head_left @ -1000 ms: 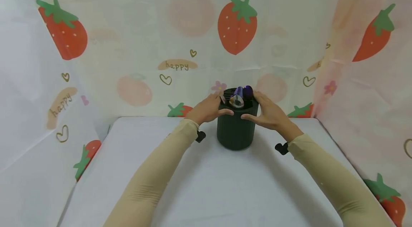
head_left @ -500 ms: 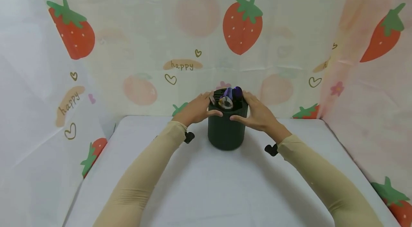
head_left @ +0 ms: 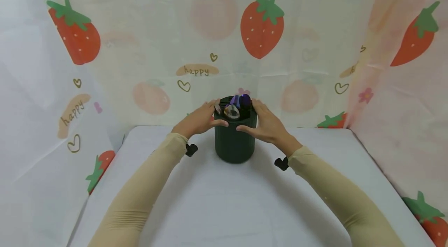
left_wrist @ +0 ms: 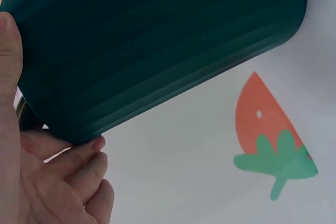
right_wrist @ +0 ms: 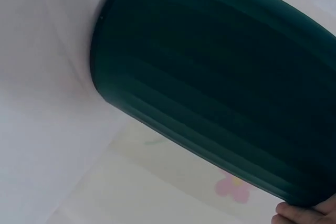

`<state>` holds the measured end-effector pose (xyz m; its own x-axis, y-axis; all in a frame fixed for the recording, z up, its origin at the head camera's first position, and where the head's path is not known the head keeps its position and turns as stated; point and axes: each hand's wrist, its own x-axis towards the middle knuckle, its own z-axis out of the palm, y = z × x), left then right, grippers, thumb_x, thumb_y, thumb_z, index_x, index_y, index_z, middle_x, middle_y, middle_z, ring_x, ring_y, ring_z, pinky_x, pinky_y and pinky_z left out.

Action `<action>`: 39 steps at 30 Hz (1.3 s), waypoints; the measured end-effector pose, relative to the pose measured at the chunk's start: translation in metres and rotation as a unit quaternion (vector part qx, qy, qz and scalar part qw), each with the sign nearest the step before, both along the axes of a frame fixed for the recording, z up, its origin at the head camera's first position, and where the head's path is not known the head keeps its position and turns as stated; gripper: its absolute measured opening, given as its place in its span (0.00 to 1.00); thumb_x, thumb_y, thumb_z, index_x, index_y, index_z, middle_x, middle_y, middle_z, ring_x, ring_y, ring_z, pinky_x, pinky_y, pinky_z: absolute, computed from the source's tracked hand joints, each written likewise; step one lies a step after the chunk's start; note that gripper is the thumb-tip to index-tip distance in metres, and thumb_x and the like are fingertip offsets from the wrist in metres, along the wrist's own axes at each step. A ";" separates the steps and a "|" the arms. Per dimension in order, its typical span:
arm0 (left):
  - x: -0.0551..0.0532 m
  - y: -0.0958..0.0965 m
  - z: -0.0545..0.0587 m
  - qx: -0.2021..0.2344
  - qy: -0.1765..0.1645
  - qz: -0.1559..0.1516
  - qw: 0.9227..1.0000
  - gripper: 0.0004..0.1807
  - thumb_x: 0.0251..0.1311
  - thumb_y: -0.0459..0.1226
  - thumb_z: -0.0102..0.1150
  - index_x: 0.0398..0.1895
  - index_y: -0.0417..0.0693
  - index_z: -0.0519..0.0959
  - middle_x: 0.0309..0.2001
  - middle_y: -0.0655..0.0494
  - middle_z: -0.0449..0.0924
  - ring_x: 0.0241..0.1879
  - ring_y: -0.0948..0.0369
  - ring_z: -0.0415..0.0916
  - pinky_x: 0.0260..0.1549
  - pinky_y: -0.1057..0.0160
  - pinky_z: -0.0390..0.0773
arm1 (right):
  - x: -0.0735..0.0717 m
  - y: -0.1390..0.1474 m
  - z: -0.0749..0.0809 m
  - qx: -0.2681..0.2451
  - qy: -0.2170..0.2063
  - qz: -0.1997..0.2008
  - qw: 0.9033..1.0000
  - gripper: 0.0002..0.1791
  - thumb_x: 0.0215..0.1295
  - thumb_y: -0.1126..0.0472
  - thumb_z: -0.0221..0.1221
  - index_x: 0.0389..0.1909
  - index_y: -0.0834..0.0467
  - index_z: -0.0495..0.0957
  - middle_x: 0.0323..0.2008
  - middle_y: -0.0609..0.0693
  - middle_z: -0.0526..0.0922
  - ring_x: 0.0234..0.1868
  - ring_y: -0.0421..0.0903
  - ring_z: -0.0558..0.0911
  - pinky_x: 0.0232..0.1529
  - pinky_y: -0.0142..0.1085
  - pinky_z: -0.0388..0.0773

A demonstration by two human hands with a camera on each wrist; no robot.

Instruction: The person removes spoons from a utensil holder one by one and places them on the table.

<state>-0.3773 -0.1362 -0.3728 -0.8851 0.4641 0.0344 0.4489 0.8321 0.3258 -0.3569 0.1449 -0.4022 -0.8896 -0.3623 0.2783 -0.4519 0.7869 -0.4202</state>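
Note:
A dark green, ribbed utensil holder (head_left: 234,146) stands upright on the white table, gripped near its rim from both sides. My left hand (head_left: 199,120) holds its left side, thumb across the front and fingers reaching round the back. On the opposite side my right hand (head_left: 268,124) grips it the same way, the two thumb tips a small gap apart. Out of the top show a shiny spoon bowl (head_left: 231,112), a dark purple rounded utensil head (head_left: 245,101) and another metal piece (head_left: 217,109) at the left rim. The left wrist view shows fingertips (left_wrist: 97,142) against the holder's wall.
The white table (head_left: 217,208) runs back to a hanging cloth (head_left: 301,25) printed with strawberries. Similar cloth walls stand at the left and right. A small black device (head_left: 281,163) sits at the right wrist, another (head_left: 191,149) at the left.
Both hands have shifted the utensil holder leftward across the table, keeping the same grip. The head view has also swung slightly.

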 end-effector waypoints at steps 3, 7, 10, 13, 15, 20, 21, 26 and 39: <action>0.001 -0.005 0.000 0.009 -0.007 0.005 1.000 0.60 0.70 0.69 0.57 0.89 0.44 0.45 0.87 0.42 0.45 0.85 0.37 0.42 0.83 0.38 0.52 | 0.000 -0.006 0.000 0.002 0.002 0.001 1.000 0.71 0.60 0.18 0.63 0.89 0.58 0.44 0.87 0.58 0.49 0.87 0.60 0.50 0.82 0.64 0.57; 0.002 -0.005 0.000 0.024 -0.027 0.005 0.999 0.62 0.70 0.71 0.55 0.90 0.47 0.40 0.88 0.42 0.40 0.85 0.37 0.38 0.83 0.36 0.49 | 0.001 -0.007 -0.001 0.009 -0.002 -0.007 1.000 0.71 0.61 0.19 0.63 0.89 0.59 0.43 0.87 0.58 0.47 0.86 0.60 0.50 0.82 0.63 0.56; 0.002 -0.003 0.000 0.032 -0.037 0.005 0.999 0.64 0.68 0.74 0.54 0.90 0.47 0.37 0.88 0.44 0.38 0.85 0.36 0.37 0.83 0.36 0.47 | 0.002 -0.006 -0.002 0.009 -0.012 -0.011 1.000 0.71 0.61 0.20 0.63 0.89 0.58 0.41 0.87 0.58 0.47 0.86 0.60 0.50 0.82 0.63 0.57; -0.001 -0.001 -0.001 0.026 -0.032 0.006 0.999 0.65 0.67 0.75 0.53 0.90 0.46 0.36 0.89 0.45 0.36 0.86 0.37 0.37 0.84 0.38 0.45 | 0.001 -0.006 -0.003 0.004 -0.019 -0.010 1.000 0.71 0.61 0.19 0.62 0.89 0.57 0.40 0.87 0.57 0.46 0.86 0.61 0.50 0.82 0.64 0.57; -0.003 0.000 -0.001 0.022 -0.026 0.004 0.999 0.65 0.68 0.74 0.54 0.89 0.44 0.37 0.88 0.44 0.36 0.86 0.40 0.37 0.85 0.41 0.42 | -0.001 -0.005 -0.004 -0.002 -0.020 -0.008 1.000 0.71 0.61 0.19 0.63 0.89 0.56 0.41 0.87 0.57 0.47 0.86 0.61 0.50 0.82 0.65 0.57; -0.006 0.003 0.000 0.019 -0.020 -0.004 1.000 0.66 0.67 0.73 0.57 0.89 0.44 0.37 0.89 0.44 0.34 0.87 0.46 0.35 0.86 0.45 0.38 | -0.005 0.000 -0.007 -0.007 -0.017 -0.002 1.000 0.71 0.59 0.17 0.62 0.89 0.54 0.41 0.87 0.57 0.47 0.86 0.62 0.50 0.81 0.67 0.57; -0.006 0.003 0.000 0.021 -0.021 -0.004 1.000 0.66 0.67 0.73 0.57 0.89 0.45 0.37 0.89 0.45 0.33 0.87 0.47 0.34 0.86 0.45 0.39 | -0.006 0.001 -0.007 -0.006 -0.016 0.001 1.000 0.72 0.59 0.17 0.62 0.89 0.54 0.41 0.87 0.58 0.47 0.86 0.62 0.50 0.81 0.67 0.57; -0.008 0.003 -0.002 0.031 -0.025 -0.008 0.999 0.68 0.65 0.75 0.56 0.89 0.47 0.34 0.89 0.47 0.30 0.87 0.47 0.34 0.85 0.42 0.46 | -0.007 0.003 -0.006 -0.004 -0.022 0.007 1.000 0.73 0.57 0.15 0.61 0.89 0.54 0.40 0.87 0.59 0.46 0.86 0.63 0.50 0.81 0.67 0.56; -0.012 0.005 -0.003 0.028 -0.011 -0.020 0.999 0.69 0.64 0.76 0.57 0.89 0.45 0.37 0.89 0.48 0.30 0.87 0.48 0.34 0.86 0.45 0.41 | -0.009 0.004 -0.008 -0.018 -0.020 0.015 1.000 0.72 0.59 0.18 0.63 0.90 0.53 0.40 0.87 0.59 0.47 0.86 0.62 0.50 0.81 0.66 0.56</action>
<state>-0.3895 -0.1316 -0.3753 -0.8671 0.4964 0.0420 0.4733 0.7944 0.3806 -0.3654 0.1484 -0.4101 -0.8894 -0.3796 0.2549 -0.4569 0.7576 -0.4661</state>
